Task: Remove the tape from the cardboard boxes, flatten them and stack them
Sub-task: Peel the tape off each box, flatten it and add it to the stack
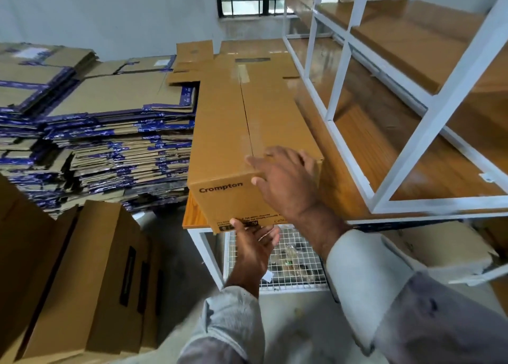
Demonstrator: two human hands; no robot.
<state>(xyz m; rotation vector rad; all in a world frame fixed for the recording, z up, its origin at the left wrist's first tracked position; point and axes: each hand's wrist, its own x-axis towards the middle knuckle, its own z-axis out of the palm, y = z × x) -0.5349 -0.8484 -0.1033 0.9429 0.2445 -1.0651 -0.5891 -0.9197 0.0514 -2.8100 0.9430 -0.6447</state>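
Box: long cardboard box printed "Crompton", lying lengthwise on the wooden table, its near end just over the table edge.
Tape: clear strip along the top centre seam, patchy and hard to follow toward the near end.
Right hand: fingers spread and fairly straight, resting on the near top corner; pressing, not gripping.
Left hand: under the near bottom edge, thumb up on the end face; whether the fingers curl round the edge cannot be told.
Handling: probably light and hollow, stiff along the edges, panels likely to buckle; smooth faces may slip. Best held at the corners, with tape lifted from a seam end.
Stack: flattened boxes with blue tape, piled left of the table.
Leaning cartons: lower left.
Shelving: white frame to the right.
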